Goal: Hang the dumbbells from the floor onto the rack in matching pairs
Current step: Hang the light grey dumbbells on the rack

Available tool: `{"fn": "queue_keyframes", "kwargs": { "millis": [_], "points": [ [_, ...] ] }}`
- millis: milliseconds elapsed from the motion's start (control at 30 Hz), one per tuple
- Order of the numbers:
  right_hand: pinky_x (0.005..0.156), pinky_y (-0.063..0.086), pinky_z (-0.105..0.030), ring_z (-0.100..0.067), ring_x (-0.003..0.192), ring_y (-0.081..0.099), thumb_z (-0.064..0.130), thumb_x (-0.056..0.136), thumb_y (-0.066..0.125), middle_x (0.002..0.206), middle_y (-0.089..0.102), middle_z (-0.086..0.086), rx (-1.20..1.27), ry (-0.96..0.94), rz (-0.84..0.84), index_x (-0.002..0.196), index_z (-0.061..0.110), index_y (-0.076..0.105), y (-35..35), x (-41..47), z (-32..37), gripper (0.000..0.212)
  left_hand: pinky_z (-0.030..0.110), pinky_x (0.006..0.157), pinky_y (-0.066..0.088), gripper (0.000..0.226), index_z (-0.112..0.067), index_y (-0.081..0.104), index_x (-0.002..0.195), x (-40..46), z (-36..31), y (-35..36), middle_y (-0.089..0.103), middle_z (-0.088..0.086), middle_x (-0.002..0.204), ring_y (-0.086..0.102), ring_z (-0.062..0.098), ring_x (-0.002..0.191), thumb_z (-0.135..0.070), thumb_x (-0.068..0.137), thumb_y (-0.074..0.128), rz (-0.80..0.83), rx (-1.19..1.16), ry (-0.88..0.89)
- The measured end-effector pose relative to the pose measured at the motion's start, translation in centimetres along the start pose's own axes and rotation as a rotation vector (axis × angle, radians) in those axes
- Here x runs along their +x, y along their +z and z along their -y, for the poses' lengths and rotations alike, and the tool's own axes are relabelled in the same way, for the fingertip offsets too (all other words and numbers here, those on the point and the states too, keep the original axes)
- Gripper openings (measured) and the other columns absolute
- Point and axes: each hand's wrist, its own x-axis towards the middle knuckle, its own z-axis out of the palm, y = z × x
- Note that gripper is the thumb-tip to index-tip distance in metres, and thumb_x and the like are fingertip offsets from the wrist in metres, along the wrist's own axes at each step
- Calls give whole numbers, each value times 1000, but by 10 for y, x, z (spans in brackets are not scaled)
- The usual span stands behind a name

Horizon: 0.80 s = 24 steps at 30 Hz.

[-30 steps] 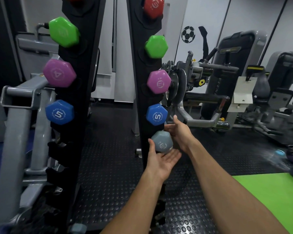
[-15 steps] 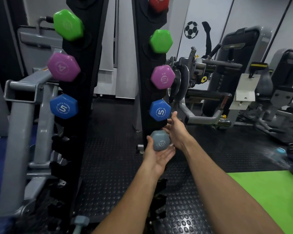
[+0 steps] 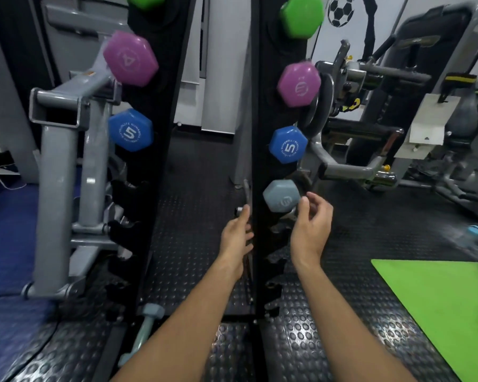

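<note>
Hanging in a slot on the right upright of the black rack [image 3: 260, 111], the grey dumbbell [image 3: 281, 196] sits directly below a blue dumbbell [image 3: 288, 144] marked 5, with a purple dumbbell [image 3: 299, 84] and a green dumbbell [image 3: 301, 16] stacked above that. The left upright carries a matching blue one [image 3: 130, 130] and a purple one [image 3: 130, 58] marked 4, while the slots under its blue one hold nothing. A second grey dumbbell [image 3: 146, 328] lies on the studded black floor [image 3: 329, 326] at the foot of the left upright, its far end hidden behind the person's left forearm. The right hand [image 3: 311, 223] is raised just beside the hung grey head, its fingers [image 3: 305, 202] loosely curled and parted, thumb tip at the edge of the head without clearly gripping it. The left hand [image 3: 236, 238] rests against the inner edge of the right upright, its fingers [image 3: 244, 213] lying together along the metal, holding nothing. A green mat [image 3: 439, 304] lies on the floor to the right.
</note>
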Motion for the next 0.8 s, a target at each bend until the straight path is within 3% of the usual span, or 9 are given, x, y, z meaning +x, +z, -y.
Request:
{"fn": "queue_keyframes", "kwargs": {
  "millis": [67, 167, 333, 467, 567, 633, 800],
  "points": [
    [85, 49, -19, 0, 96, 59, 27, 100, 59, 114, 58, 2, -16, -76, -22, 116, 17, 62, 3, -30, -11, 18, 47, 108, 48, 36, -33, 60, 102, 2, 10, -25, 62, 1, 127, 61, 19, 116, -68, 90, 58, -58, 32, 14],
    [73, 48, -15, -2, 80, 59, 19, 101, 59, 96, 65, -1, 11, -50, 110, 108, 16, 63, 14, -66, -31, 9, 41, 104, 49, 44, -30, 58, 111, 4, 27, -63, 64, -4, 121, 62, 15, 114, -68, 89, 58, -115, 97, 24],
    [76, 53, -25, -16, 84, 68, 30, 100, 61, 92, 70, -2, -84, 227, 559, 108, 25, 66, 62, -126, -90, 11, 40, 101, 49, 55, -28, 63, 107, 18, 79, -150, 68, -7, 111, 64, 14, 108, -75, 80, 61, -282, 216, -19],
    [86, 58, -34, -17, 93, 72, 35, 98, 62, 98, 73, 7, -242, 442, 871, 102, 34, 66, 105, -181, -150, 6, 41, 88, 51, 43, -16, 64, 91, 30, 135, -235, 67, 3, 91, 63, 23, 86, -58, 86, 69, -484, 190, -170],
    [65, 52, -22, -19, 83, 70, 26, 99, 61, 92, 73, 1, -280, 580, 965, 98, 24, 68, 134, -217, -185, 8, 36, 80, 46, 33, -13, 63, 79, 32, 163, -285, 66, 11, 84, 59, 26, 77, -42, 91, 70, -581, 195, -265],
    [59, 46, -21, -16, 73, 66, 23, 100, 60, 88, 72, -4, -300, 686, 997, 101, 17, 68, 151, -238, -208, 10, 35, 84, 49, 31, -7, 67, 89, 35, 183, -315, 69, 14, 95, 64, 30, 89, -38, 92, 69, -600, 314, -297],
    [59, 44, -28, -16, 72, 64, 26, 99, 60, 87, 74, -3, -367, 787, 1079, 102, 18, 70, 171, -272, -252, 13, 37, 89, 54, 66, -4, 65, 121, 38, 243, -366, 70, 14, 115, 67, 32, 106, -48, 74, 79, -495, 673, -450]
  ]
}}
